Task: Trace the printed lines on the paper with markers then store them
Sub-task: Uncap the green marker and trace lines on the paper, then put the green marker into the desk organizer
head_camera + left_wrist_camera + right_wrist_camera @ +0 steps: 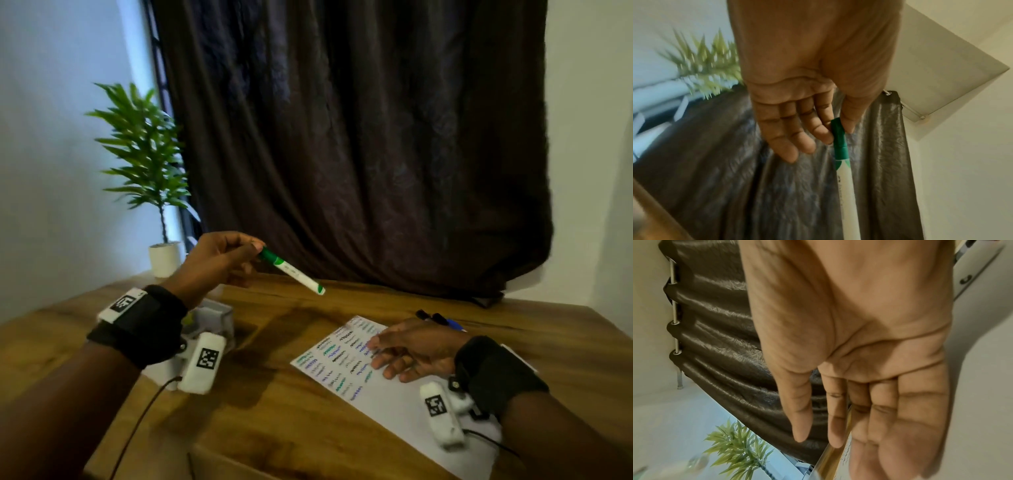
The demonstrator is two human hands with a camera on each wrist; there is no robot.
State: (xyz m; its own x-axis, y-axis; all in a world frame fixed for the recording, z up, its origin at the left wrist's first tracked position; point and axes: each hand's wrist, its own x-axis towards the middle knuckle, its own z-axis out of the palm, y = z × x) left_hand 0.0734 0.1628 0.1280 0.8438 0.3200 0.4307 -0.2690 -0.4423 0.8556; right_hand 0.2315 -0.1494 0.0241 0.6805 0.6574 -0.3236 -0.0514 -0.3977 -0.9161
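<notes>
— Our right hand (pixel 407 349) lies low on the paper (pixel 404 397), fingers straight and relaxed, gripping nothing. From the head view we see the fingertips touching the rows of traced squiggles; the right wrist view (pixel 869 386) gives us only the flat palm and a sliver of paper edge.

— And our left hand (pixel 219 263)?

— Raised above the counter (pixel 274 411), pinching the green marker (pixel 291 272) by its capped end. The left wrist view shows us what the head view blurs: thumb and forefinger close on the green cap (pixel 838 134), while the other fingers (pixel 789 142) hang loosely extended beside it.

— Which way does the marker run?

— Its long axis slants down and to our right from the pinch, white barrel out in the air, green-tipped tail lowest, well above the wood and aimed roughly toward the paper.

— Anything else only the head view gives us?

— Two more markers (pixel 440 320), dark and blue, lying on the counter just beyond our right hand, and a white box (pixel 219 318) under our left wrist. We see the potted plant (pixel 147 164) and dark curtain (pixel 359 137) in all three views.
</notes>
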